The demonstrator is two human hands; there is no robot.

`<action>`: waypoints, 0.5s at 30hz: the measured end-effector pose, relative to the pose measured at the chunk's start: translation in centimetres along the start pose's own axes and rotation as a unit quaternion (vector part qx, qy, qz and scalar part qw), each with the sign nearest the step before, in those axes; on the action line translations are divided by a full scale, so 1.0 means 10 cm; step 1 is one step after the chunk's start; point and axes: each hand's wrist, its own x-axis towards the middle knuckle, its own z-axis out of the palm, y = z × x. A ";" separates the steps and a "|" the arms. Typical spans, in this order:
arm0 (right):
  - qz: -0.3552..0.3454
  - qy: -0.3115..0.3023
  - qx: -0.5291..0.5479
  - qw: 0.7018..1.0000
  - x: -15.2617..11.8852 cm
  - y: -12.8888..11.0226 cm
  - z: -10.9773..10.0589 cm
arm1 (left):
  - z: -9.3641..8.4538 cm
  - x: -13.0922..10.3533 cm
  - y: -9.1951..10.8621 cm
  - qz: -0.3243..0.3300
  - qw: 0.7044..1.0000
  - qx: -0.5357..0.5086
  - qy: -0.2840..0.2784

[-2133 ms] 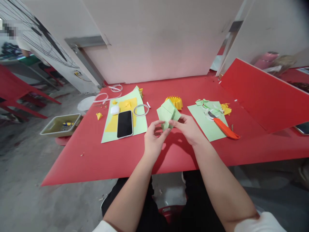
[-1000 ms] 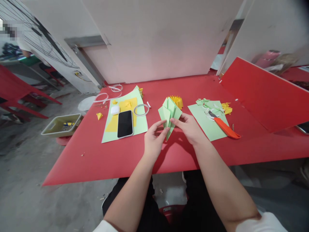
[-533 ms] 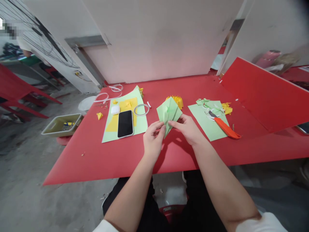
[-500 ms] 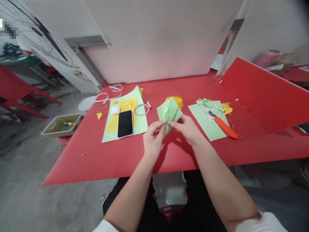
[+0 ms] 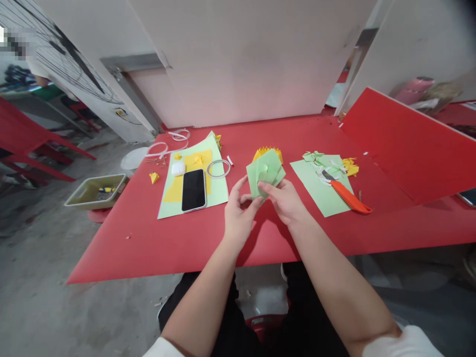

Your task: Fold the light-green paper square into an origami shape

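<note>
A piece of folded green paper (image 5: 268,170) is held up over the table's middle between both hands. My left hand (image 5: 240,210) grips its lower left edge, fingers behind and thumb at the bottom corner. My right hand (image 5: 284,201) pinches the lower right part, with its thumb pressed on the front face. Several overlapping layers show in the paper. Directly behind it, partly hidden, stands a yellow folded-paper piece (image 5: 274,153) with a spiky top.
Left on the red table (image 5: 148,253) are a phone (image 5: 194,190), a white case (image 5: 178,169), a tape ring (image 5: 218,169) and yellow paper (image 5: 173,191). An orange-handled knife (image 5: 347,197) lies on green paper (image 5: 320,191) at right. A red board (image 5: 405,148) leans further right.
The folded green paper has turned from a pointed diamond to a broader, layered shape and shifted slightly right. My left hand has moved a little right and changed its hold on the edge.
</note>
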 end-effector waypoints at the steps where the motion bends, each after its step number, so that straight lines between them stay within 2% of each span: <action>1: -0.002 0.010 0.011 1.000 0.00 -0.02 0.01 | 0.00 0.00 0.00 -0.005 1.000 0.004 -0.004; 7: -0.029 0.062 0.052 0.996 0.01 -0.08 -0.02 | 0.02 -0.01 -0.02 -0.018 0.999 0.008 -0.045; 11: -0.042 0.084 0.030 0.995 0.04 -0.06 -0.06 | 0.02 0.00 -0.03 -0.020 0.998 0.019 -0.048; 15: -0.070 0.114 0.003 0.991 0.07 -0.05 -0.10 | 0.02 -0.01 -0.05 -0.016 0.996 0.045 -0.076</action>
